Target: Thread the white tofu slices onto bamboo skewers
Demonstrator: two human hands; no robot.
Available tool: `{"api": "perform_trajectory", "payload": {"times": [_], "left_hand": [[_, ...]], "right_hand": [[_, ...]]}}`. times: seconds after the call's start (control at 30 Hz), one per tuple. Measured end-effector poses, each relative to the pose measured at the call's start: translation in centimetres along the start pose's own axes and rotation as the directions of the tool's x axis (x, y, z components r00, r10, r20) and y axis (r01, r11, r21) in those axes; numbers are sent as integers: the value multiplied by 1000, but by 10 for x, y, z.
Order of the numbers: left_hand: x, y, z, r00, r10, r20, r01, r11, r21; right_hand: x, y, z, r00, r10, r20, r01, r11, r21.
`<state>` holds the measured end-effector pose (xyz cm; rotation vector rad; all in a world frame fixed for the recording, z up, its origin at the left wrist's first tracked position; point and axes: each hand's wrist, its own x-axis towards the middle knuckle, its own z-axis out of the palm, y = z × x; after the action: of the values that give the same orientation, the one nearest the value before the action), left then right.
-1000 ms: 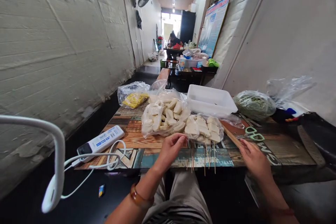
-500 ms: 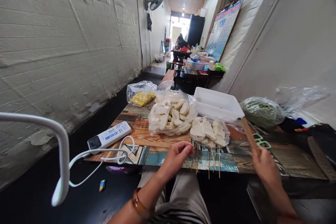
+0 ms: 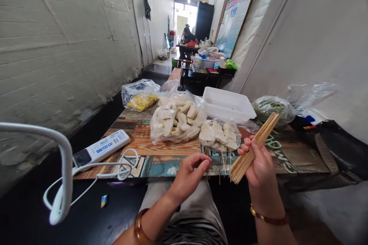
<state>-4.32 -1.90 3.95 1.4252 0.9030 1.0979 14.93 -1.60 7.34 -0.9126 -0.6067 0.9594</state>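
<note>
My right hand [image 3: 260,162] grips a thick bundle of bamboo skewers [image 3: 253,149], tilted above the table's front edge. My left hand [image 3: 193,172] is held near that edge, fingers curled and thumb close to the index finger; whether anything is between the fingertips is hidden. Just beyond it, pale sliced pieces on skewers [image 3: 217,134] lie on clear plastic, the thin stick ends pointing toward me past the edge. To their left, an opened clear bag holds a heap of pale, thick-cut pieces [image 3: 184,118].
A white plastic tray [image 3: 228,103] stands behind the skewered pieces. On the right are a bag of greens [image 3: 273,109], green-handled scissors [image 3: 271,142] and a black bag [image 3: 342,145]. A white power strip [image 3: 102,147] with its cord and a bagged yellow item [image 3: 142,101] lie left.
My right hand has brought the skewer bundle from the right toward the middle, turning it so its many sticks show. My left hand stays curled near the skewered pieces. The view has shifted slightly.
</note>
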Motion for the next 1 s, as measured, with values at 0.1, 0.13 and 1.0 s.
{"api": "perform_trajectory", "payload": {"times": [0.1, 0.13, 1.0], "left_hand": [[-5, 8, 3, 993, 115, -1, -112, 977, 184], [-5, 9, 6, 989, 147, 9, -146, 965, 217], [-36, -24, -26, 920, 19, 391, -113, 969, 218]], "right_hand": [[-8, 6, 13, 1000, 12, 11, -13, 999, 40], [-12, 8, 16, 1000, 14, 18, -15, 999, 42], [45, -17, -73, 867, -488, -98, 302, 673, -675]]}}
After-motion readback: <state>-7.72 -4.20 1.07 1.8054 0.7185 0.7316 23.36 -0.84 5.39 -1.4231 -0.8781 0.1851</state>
